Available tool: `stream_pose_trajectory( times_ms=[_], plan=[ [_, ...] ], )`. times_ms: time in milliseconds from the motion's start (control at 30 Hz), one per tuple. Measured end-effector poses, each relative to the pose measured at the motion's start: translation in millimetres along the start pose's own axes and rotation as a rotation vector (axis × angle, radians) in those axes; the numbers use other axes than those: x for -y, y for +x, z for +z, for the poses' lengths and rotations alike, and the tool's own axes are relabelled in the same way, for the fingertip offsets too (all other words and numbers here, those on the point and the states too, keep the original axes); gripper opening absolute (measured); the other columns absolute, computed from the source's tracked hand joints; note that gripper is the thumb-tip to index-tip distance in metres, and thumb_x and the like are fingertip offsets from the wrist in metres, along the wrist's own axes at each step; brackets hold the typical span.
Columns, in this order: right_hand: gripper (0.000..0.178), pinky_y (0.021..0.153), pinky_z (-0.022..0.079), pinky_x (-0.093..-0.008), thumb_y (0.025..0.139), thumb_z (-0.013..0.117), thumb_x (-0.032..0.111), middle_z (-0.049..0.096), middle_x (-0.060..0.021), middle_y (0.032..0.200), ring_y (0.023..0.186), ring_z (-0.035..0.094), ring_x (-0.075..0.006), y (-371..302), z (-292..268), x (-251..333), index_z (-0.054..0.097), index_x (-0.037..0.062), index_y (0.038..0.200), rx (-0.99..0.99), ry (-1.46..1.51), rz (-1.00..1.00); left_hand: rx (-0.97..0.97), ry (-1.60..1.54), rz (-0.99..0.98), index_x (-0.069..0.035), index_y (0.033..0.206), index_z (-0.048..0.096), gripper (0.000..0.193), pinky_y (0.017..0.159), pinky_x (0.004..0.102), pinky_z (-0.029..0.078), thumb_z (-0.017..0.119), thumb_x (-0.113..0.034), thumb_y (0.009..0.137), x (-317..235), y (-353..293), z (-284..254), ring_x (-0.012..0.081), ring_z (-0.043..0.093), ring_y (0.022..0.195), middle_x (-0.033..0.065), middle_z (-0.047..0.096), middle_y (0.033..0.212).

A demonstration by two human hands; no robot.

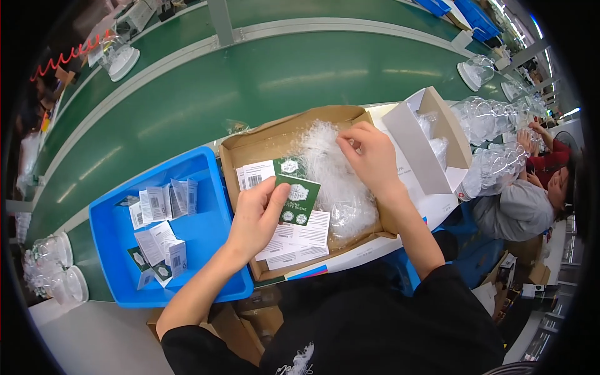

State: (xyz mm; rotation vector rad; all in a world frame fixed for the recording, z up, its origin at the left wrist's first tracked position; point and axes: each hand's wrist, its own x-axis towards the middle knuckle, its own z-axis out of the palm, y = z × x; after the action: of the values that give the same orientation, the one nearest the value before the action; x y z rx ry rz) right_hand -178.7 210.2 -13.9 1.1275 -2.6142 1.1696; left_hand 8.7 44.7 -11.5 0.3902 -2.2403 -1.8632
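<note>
My left hand (259, 219) is closed on a green and white printed card (303, 195), thumb on its face, above the open cardboard box (253, 134). My right hand (370, 153) pinches thumb and forefinger together at the upper edge of a tangled heap of thin, clear plastic strands (340, 187). Whatever is between those fingertips is too fine to make out. Beneath and beside the held card, white leaflets (294, 245) with printing and another green card (287, 166) lie in the box.
At the left a blue plastic bin (112, 250) holds several folded cards (164, 201). A tilted white carton (415, 134) with clear bags stands right of the box. Clear domes (494, 169) crowd the green conveyor's (275, 81) far right, near co-workers (522, 209). More domes (59, 269) stand far left.
</note>
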Motion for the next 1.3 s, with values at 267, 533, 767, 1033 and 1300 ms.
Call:
stream_pose_trajectory(
  times_ms=[267,533,767,1033,1300],
  plan=[
    [0.005,0.055,0.043,-0.0251,0.082,0.071,0.006,0.064,-0.0044,0.082,0.065,0.058,-0.0116,-3.0,-9.7,9.8,0.069,0.0024,0.085,-0.068,0.15,-0.002,0.028,-0.046,-0.047,0.003,0.089,0.059,0.026,0.051,0.0254,0.033,0.052,-0.019,0.101,-5.6,0.5,2.0,0.0046,0.04,0.059,0.0001,0.048,0.061],
    [0.009,0.056,0.045,-0.0288,0.081,0.07,0.009,0.063,-0.0084,0.081,0.062,0.058,-0.0167,-1.1,5.0,-5.9,0.068,0.0039,0.088,0.182,-0.112,-0.013,0.043,-0.02,-0.039,0.003,0.091,0.06,0.025,0.052,0.0253,0.035,0.052,-0.019,0.101,-7.7,1.5,1.1,0.0043,0.04,0.06,-0.0003,0.05,0.062],
    [0.009,0.052,0.038,-0.0239,0.092,0.062,0.01,0.057,-0.0016,0.073,0.058,0.05,-0.0083,-2.6,-9.4,7.7,0.059,0.002,0.091,-0.007,0.311,0.057,0.033,-0.045,-0.043,0.002,0.092,0.059,0.021,0.052,0.025,0.035,0.053,-0.017,0.1,-5.2,-0.4,2.1,0.0046,0.041,0.059,0.0015,0.051,0.062],
    [0.008,0.046,0.029,-0.0166,0.101,0.051,0.013,0.053,0.0017,0.072,0.055,0.042,-0.0022,1.9,-11.3,59.4,0.051,0.0058,0.098,0.164,1.136,0.274,-0.041,-0.167,-0.06,0.0,0.12,0.055,0.028,0.065,0.0261,0.048,0.056,-0.009,0.093,-10.6,-0.6,5.7,0.0098,0.059,0.072,0.0085,0.065,0.083],
    [0.008,0.048,0.032,-0.0175,0.1,0.051,0.011,0.056,0.0006,0.073,0.057,0.045,-0.0024,-8.2,13.4,54.2,0.052,0.0051,0.096,0.283,1.074,0.211,0.043,0.025,-0.024,-0.001,0.109,0.064,0.019,0.067,0.0269,0.05,0.06,-0.011,0.093,-22.2,3.4,0.6,0.0125,0.063,0.076,0.0098,0.069,0.089]
  ],
)
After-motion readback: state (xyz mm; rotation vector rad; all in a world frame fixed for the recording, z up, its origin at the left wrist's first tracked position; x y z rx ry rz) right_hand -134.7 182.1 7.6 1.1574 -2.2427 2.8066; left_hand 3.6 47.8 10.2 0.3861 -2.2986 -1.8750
